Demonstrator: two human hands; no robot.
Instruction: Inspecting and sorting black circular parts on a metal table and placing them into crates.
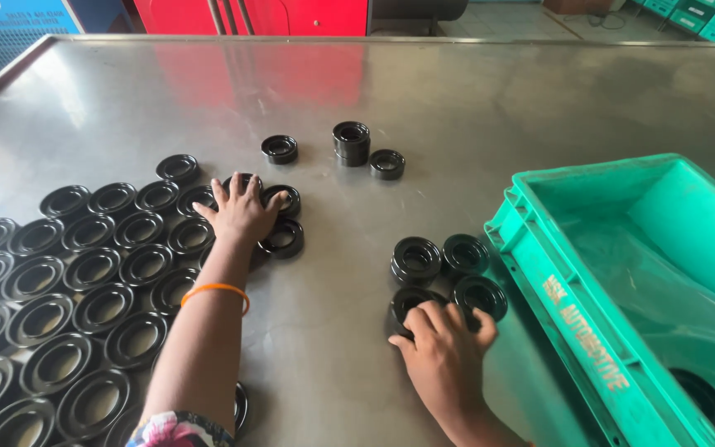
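Note:
My left hand [242,213] lies flat with fingers spread on black ring-shaped parts at the right edge of a large laid-out field of black rings [84,281]; an orange band circles that wrist. My right hand [444,352] curls over a small cluster of black rings [444,269] beside the green crate, its fingers on the nearest two rings. Farther back stand a single ring [279,149], a short stack of rings [351,142] and another ring [386,164].
A green plastic crate [573,331] sits tilted at the right, with one black ring [705,399] inside near its lower corner. The steel table [457,91] runs to a far edge, with red and blue cabinets behind it.

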